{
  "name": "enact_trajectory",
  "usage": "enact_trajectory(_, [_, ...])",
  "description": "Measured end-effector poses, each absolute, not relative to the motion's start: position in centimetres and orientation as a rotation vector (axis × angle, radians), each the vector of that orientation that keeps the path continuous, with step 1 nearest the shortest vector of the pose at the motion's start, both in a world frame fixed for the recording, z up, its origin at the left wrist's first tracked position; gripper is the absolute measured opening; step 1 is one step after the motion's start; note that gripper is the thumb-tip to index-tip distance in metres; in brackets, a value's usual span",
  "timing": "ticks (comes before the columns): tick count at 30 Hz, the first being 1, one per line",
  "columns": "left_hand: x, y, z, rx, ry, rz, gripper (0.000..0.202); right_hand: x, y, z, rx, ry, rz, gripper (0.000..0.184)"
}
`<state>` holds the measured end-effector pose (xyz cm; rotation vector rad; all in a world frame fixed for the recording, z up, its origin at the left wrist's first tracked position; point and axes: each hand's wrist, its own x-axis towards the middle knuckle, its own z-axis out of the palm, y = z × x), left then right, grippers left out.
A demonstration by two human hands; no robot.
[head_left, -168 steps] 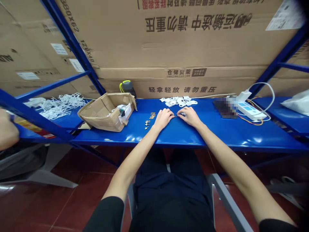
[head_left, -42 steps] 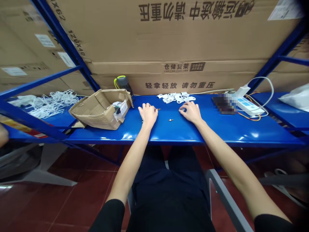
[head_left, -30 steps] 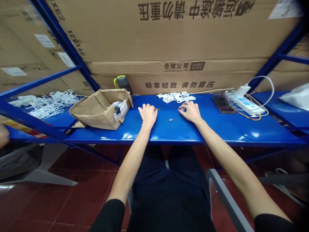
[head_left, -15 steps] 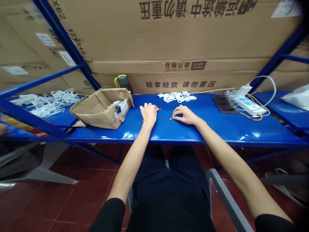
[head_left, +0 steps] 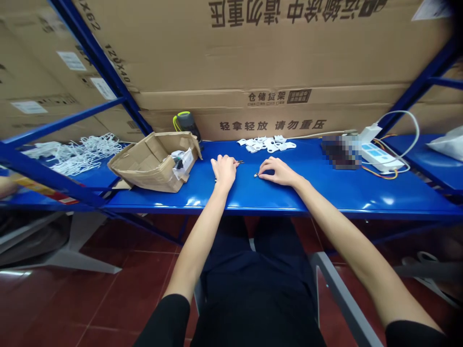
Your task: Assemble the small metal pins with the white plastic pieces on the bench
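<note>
My left hand (head_left: 224, 170) is closed over the blue shelf top (head_left: 311, 193), palm down. From its fingers a slim dark metal tip (head_left: 241, 162) of a small tool sticks out to the right; the rest is covered by the hand. A hand's width to the right, my right hand (head_left: 277, 171) pinches a tiny pale and brassy piece (head_left: 256, 175) between thumb and fingertips, close to the surface. The two hands are apart. Beyond them lies a loose pile of white plastic pieces with round holes (head_left: 268, 144).
An open cardboard box (head_left: 141, 168) stands left, a dark speaker-like cylinder (head_left: 188, 126) behind it. White wire-like hooks (head_left: 81, 152) heap farther left, near another person's arm (head_left: 7, 187). At right are a pixelated dark object (head_left: 340, 153) and a white power strip (head_left: 379, 156) with cables.
The tiny piece in my right fingers has tilted and risen slightly. The tool tip at my left hand now points out a little farther. Both hands stay nearly in place.
</note>
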<state>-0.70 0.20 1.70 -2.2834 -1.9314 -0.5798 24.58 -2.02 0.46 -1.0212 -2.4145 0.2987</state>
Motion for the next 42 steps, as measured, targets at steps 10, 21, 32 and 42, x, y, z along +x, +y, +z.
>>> enact_trajectory(10, [-0.3, 0.2, 1.8, -2.352, -1.860, -0.656, 0.025, 24.0, -2.2, 0.5, -1.031, -2.441, 0.248, 0.033])
enact_trajectory(21, [0.4, 0.0, 2.0, -2.487, -1.791, -0.734, 0.022, 24.1, -1.9, 0.2, -1.017, -2.462, 0.269, 0.039])
enact_trajectory(32, [0.8, 0.4, 1.0, -2.704, -1.564, -0.785, 0.018, 24.2, -2.3, 0.5, -1.004, -2.448, 0.307, 0.026])
enact_trajectory(42, [0.9, 0.4, 0.5, -2.758, -1.439, -0.753, 0.018, 24.1, -2.7, 0.9, -1.007, -2.428, 0.364, 0.026])
